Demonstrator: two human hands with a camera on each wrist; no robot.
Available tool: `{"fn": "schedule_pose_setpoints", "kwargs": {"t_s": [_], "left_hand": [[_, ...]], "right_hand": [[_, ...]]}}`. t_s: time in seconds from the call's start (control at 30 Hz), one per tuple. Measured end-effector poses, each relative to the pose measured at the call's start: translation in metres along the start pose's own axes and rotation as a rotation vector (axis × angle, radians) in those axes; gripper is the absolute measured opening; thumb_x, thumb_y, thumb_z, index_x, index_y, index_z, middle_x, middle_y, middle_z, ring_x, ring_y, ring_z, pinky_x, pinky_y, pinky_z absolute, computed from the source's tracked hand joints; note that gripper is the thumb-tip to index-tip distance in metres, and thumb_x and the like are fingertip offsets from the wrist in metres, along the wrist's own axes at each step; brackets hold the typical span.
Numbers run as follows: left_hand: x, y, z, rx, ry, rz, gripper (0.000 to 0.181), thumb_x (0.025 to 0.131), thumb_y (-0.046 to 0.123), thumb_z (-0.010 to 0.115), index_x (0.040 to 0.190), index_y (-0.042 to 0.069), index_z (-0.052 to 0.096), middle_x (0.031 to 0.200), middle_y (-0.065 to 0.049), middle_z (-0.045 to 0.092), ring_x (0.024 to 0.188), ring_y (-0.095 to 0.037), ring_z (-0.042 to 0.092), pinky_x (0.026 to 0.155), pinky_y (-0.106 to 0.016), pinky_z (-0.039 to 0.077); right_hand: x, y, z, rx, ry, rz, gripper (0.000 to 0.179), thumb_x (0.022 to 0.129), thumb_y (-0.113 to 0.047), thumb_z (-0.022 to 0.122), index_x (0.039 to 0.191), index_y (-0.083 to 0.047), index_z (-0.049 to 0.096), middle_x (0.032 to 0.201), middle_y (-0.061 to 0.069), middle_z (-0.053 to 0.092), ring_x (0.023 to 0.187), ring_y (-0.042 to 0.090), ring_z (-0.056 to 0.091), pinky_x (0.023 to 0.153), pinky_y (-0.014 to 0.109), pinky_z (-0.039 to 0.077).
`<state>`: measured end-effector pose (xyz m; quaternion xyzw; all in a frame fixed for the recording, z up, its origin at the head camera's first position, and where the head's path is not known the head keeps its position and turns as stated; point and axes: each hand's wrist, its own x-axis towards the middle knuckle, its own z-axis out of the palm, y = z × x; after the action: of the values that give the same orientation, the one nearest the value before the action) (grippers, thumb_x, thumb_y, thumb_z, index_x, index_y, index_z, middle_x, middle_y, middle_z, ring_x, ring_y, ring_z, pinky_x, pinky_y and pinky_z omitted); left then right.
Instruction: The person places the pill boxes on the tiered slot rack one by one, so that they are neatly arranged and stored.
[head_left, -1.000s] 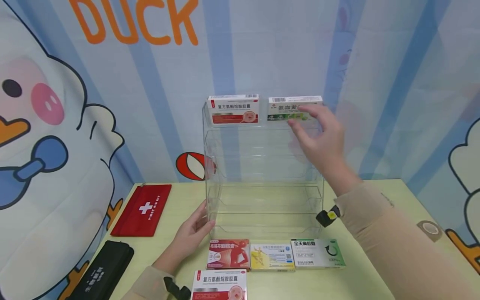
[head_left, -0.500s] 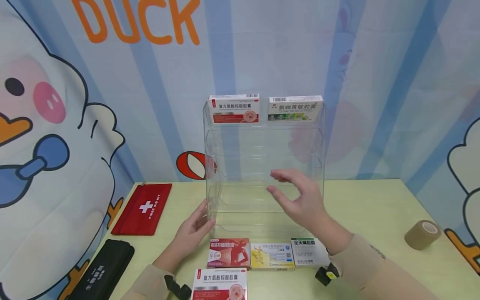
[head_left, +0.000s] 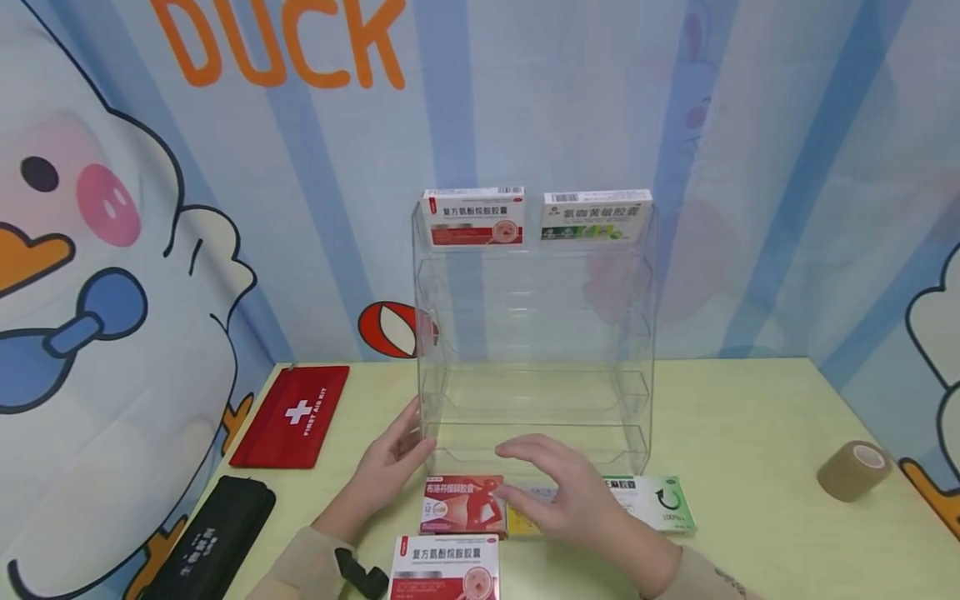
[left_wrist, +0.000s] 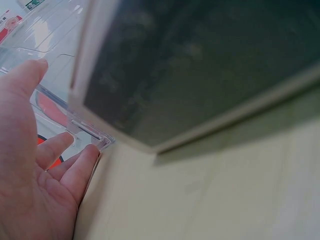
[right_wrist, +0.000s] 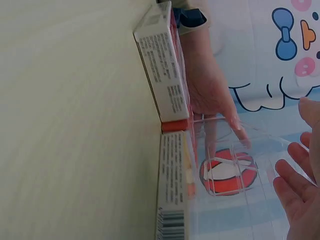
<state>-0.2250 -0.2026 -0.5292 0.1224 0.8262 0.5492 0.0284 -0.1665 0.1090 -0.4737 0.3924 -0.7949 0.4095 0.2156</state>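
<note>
I see left hand (head_left: 386, 467) gripping clear rack (head_left: 534, 400) low on its side. Right hand (head_left: 573, 492) over yellow box (head_left: 521, 523), thumb and fingers apart, holding nothing.

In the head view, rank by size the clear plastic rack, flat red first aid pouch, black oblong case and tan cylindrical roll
Clear plastic rack
Flat red first aid pouch and black oblong case: too close to rank, case cropped
Tan cylindrical roll

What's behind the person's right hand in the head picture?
Behind the right hand: parts of a yellow box, a white-and-green box and the clear rack. The hand covers most of the yellow box, the other box's left end and some of the rack's lower front.
</note>
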Motion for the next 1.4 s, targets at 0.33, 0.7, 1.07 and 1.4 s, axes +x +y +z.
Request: {"fn": "schedule_pose_setpoints", "kwargs": {"t_s": [0.33,0.7,1.07,1.4], "left_hand": [[0.000,0.001,0.000,0.012,0.001,-0.024,0.078,0.110,0.037,0.069,0.175,0.044,0.026,0.174,-0.009,0.048,0.156,-0.039,0.055,0.126,-0.054,0.049],[0.000,0.000,-0.002,0.002,-0.006,-0.019,0.079,0.110,0.037,0.069,0.175,0.045,0.025,0.174,-0.010,0.048,0.156,-0.039,0.054,0.126,-0.053,0.048],[0.001,-0.001,-0.001,0.011,-0.015,-0.023,0.079,0.110,0.041,0.069,0.174,0.048,0.024,0.175,-0.008,0.047,0.157,-0.038,0.054,0.126,-0.055,0.049],[0.001,-0.001,-0.001,0.016,-0.009,-0.007,0.078,0.110,0.039,0.068,0.174,0.048,0.024,0.174,-0.009,0.048,0.155,-0.039,0.054,0.126,-0.054,0.049]], "right_hand": [[-0.025,-0.021,0.023,0.050,-0.235,0.153,0.048,0.102,-0.042,0.080,0.142,-0.016,0.072,0.141,-0.001,0.075,0.129,0.016,0.073,0.109,0.039,0.065],[-0.039,-0.028,0.027,0.001,-0.420,0.265,0.061,0.102,-0.059,0.074,0.150,-0.022,0.068,0.154,-0.008,0.067,0.146,0.021,0.064,0.121,0.048,0.056],[-0.048,-0.026,0.032,-0.010,-0.476,0.275,0.072,0.098,-0.069,0.072,0.156,-0.028,0.062,0.159,-0.012,0.061,0.148,0.018,0.061,0.121,0.050,0.057],[-0.048,-0.023,0.033,-0.045,-0.515,0.258,0.074,0.098,-0.071,0.069,0.158,-0.029,0.060,0.161,-0.011,0.058,0.153,0.023,0.056,0.121,0.053,0.056]]}}
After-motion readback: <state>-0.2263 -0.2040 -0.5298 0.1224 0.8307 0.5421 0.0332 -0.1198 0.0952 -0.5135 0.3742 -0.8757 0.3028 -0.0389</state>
